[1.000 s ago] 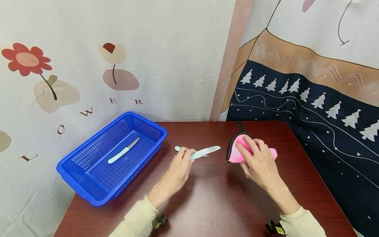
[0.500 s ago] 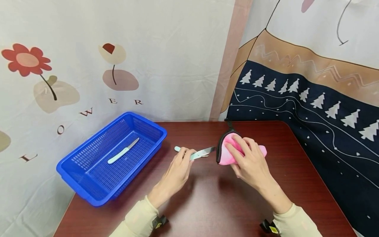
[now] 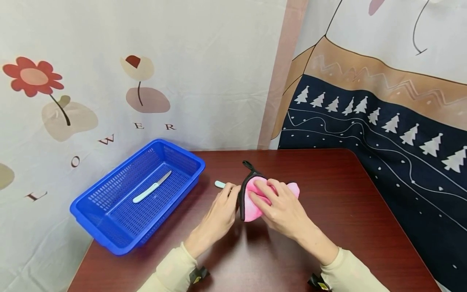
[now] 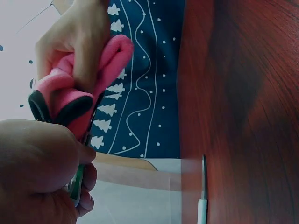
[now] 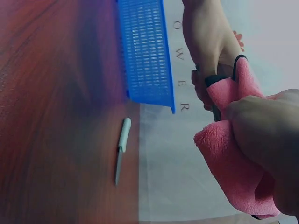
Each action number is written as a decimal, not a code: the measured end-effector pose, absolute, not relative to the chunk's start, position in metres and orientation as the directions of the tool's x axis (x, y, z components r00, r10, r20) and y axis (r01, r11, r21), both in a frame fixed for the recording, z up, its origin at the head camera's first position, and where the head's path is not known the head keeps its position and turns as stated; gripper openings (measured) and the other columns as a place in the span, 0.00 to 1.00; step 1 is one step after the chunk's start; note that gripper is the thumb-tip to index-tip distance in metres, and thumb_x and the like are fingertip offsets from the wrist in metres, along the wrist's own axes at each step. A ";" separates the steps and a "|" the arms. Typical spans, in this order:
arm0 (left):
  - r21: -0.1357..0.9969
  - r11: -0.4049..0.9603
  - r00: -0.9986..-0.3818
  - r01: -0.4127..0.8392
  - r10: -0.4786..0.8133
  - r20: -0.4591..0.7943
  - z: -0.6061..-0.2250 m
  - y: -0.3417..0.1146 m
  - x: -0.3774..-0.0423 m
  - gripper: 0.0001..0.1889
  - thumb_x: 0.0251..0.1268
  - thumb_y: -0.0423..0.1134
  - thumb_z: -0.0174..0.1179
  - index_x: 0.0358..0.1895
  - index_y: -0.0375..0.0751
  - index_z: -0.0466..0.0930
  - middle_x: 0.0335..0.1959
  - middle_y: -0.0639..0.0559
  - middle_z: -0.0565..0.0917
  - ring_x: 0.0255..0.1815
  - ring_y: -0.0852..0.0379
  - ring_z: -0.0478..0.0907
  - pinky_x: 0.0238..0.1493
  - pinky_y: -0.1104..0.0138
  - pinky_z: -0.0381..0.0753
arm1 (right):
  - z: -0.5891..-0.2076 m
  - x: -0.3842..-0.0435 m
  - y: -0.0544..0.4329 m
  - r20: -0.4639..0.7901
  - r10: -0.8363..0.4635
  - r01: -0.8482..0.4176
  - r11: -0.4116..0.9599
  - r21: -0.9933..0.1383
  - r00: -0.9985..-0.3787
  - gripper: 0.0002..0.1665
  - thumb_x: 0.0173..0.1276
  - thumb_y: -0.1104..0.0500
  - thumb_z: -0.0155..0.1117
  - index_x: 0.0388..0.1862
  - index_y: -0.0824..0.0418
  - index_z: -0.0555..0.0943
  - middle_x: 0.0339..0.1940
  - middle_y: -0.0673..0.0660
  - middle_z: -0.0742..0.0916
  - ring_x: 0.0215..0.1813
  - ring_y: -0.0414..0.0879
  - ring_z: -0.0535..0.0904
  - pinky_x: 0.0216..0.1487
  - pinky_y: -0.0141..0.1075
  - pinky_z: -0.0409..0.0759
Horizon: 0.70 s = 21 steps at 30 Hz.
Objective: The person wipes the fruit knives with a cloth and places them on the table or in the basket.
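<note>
My left hand (image 3: 216,215) grips a paring knife by its pale green handle (image 4: 76,186), above the table. The blade is hidden by a pink plush cloth (image 3: 251,205) with black edging and a hanging loop. My right hand (image 3: 286,211) pinches this cloth, folded around the blade beside my left fingers. On the tabletop, beyond my left hand, lies another knife (image 5: 124,136) with a pale handle. A third knife (image 3: 151,188), its handle also pale, rests in the blue basket (image 3: 109,237).
The basket stands on the left of the dark red wooden table (image 3: 328,170). Behind the table hangs a printed white cloth (image 3: 219,81), and a navy one with white trees (image 3: 365,134) covers the right side.
My right hand has carried the pink cloth leftward to my left hand, and the cloth now covers the held knife's blade. My left hand has stayed nearly still.
</note>
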<state>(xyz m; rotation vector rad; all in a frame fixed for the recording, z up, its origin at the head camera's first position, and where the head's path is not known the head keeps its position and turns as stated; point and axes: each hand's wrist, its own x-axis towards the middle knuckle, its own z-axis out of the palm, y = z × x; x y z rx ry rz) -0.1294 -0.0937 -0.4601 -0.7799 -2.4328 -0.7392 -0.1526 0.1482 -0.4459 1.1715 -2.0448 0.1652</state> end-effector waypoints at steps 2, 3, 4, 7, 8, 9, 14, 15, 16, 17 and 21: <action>0.343 0.691 -0.723 0.637 0.379 0.578 -0.459 -0.094 -0.129 0.17 0.78 0.21 0.61 0.64 0.36 0.82 0.50 0.45 0.82 0.47 0.48 0.85 0.52 0.51 0.88 | -0.448 -0.152 0.147 0.662 -0.689 -0.779 0.574 0.250 -0.295 0.27 0.64 0.59 0.73 0.63 0.56 0.90 0.66 0.62 0.89 0.57 0.62 0.82 0.51 0.50 0.85; 0.344 0.693 -0.725 0.634 0.379 0.575 -0.459 -0.094 -0.128 0.17 0.79 0.22 0.61 0.64 0.36 0.82 0.50 0.45 0.82 0.47 0.48 0.85 0.52 0.51 0.88 | -0.448 -0.152 0.147 0.658 -0.690 -0.777 0.577 0.251 -0.300 0.26 0.65 0.59 0.72 0.63 0.56 0.90 0.66 0.62 0.89 0.57 0.62 0.82 0.51 0.50 0.85; 0.342 0.695 -0.726 0.633 0.379 0.573 -0.458 -0.094 -0.128 0.17 0.79 0.22 0.61 0.64 0.36 0.82 0.51 0.45 0.82 0.47 0.48 0.85 0.52 0.51 0.88 | -0.449 -0.152 0.148 0.656 -0.691 -0.776 0.579 0.251 -0.304 0.26 0.66 0.59 0.71 0.64 0.57 0.90 0.66 0.62 0.89 0.57 0.62 0.82 0.50 0.50 0.84; 0.337 0.701 -0.730 0.628 0.380 0.569 -0.458 -0.094 -0.127 0.16 0.79 0.23 0.62 0.64 0.35 0.81 0.51 0.44 0.82 0.47 0.48 0.85 0.52 0.51 0.88 | -0.449 -0.152 0.149 0.650 -0.690 -0.766 0.591 0.253 -0.318 0.25 0.68 0.58 0.70 0.64 0.56 0.90 0.66 0.63 0.89 0.57 0.62 0.81 0.49 0.49 0.83; 0.337 0.703 -0.732 0.626 0.380 0.566 -0.458 -0.094 -0.127 0.16 0.79 0.24 0.63 0.65 0.35 0.81 0.52 0.44 0.82 0.48 0.48 0.85 0.53 0.51 0.88 | -0.449 -0.152 0.149 0.650 -0.689 -0.764 0.594 0.253 -0.321 0.26 0.67 0.58 0.71 0.64 0.56 0.90 0.66 0.63 0.89 0.57 0.62 0.81 0.49 0.49 0.83; 0.339 0.704 -0.734 0.624 0.378 0.564 -0.458 -0.093 -0.127 0.16 0.79 0.24 0.63 0.65 0.35 0.81 0.52 0.44 0.82 0.48 0.47 0.86 0.53 0.51 0.88 | -0.448 -0.152 0.149 0.649 -0.688 -0.762 0.597 0.253 -0.324 0.26 0.67 0.58 0.72 0.65 0.56 0.90 0.66 0.63 0.89 0.57 0.62 0.81 0.50 0.50 0.83; 0.365 0.704 -0.752 0.609 0.367 0.547 -0.458 -0.092 -0.126 0.14 0.83 0.29 0.63 0.65 0.35 0.81 0.53 0.44 0.83 0.52 0.45 0.87 0.57 0.50 0.88 | -0.447 -0.153 0.154 0.654 -0.676 -0.748 0.616 0.246 -0.341 0.31 0.61 0.58 0.79 0.66 0.57 0.90 0.65 0.63 0.89 0.57 0.62 0.81 0.54 0.51 0.84; 0.371 0.704 -0.757 0.605 0.364 0.543 -0.458 -0.092 -0.126 0.13 0.84 0.29 0.62 0.64 0.35 0.81 0.53 0.44 0.83 0.52 0.45 0.87 0.57 0.50 0.88 | -0.447 -0.154 0.155 0.653 -0.673 -0.744 0.621 0.246 -0.346 0.32 0.59 0.58 0.81 0.66 0.57 0.90 0.66 0.63 0.89 0.57 0.62 0.81 0.55 0.51 0.84; 0.377 0.705 -0.762 0.601 0.362 0.538 -0.458 -0.092 -0.126 0.13 0.84 0.30 0.62 0.64 0.35 0.81 0.53 0.44 0.83 0.52 0.45 0.87 0.57 0.50 0.88 | -0.447 -0.154 0.157 0.653 -0.671 -0.740 0.626 0.245 -0.351 0.34 0.59 0.58 0.82 0.66 0.57 0.90 0.66 0.63 0.89 0.57 0.62 0.82 0.55 0.52 0.85; 0.383 0.705 -0.766 0.597 0.360 0.532 -0.457 -0.092 -0.126 0.13 0.84 0.30 0.62 0.64 0.36 0.81 0.53 0.44 0.83 0.52 0.45 0.87 0.57 0.50 0.88 | -0.447 -0.155 0.159 0.654 -0.668 -0.736 0.631 0.244 -0.356 0.34 0.58 0.58 0.84 0.67 0.57 0.90 0.66 0.63 0.90 0.57 0.62 0.82 0.55 0.52 0.85; 0.393 0.707 -0.776 0.588 0.357 0.520 -0.456 -0.093 -0.126 0.13 0.83 0.29 0.63 0.65 0.36 0.80 0.53 0.44 0.83 0.51 0.44 0.87 0.56 0.49 0.88 | -0.448 -0.156 0.166 0.654 -0.658 -0.727 0.646 0.233 -0.374 0.39 0.53 0.56 0.89 0.67 0.56 0.90 0.66 0.64 0.89 0.57 0.63 0.81 0.55 0.52 0.86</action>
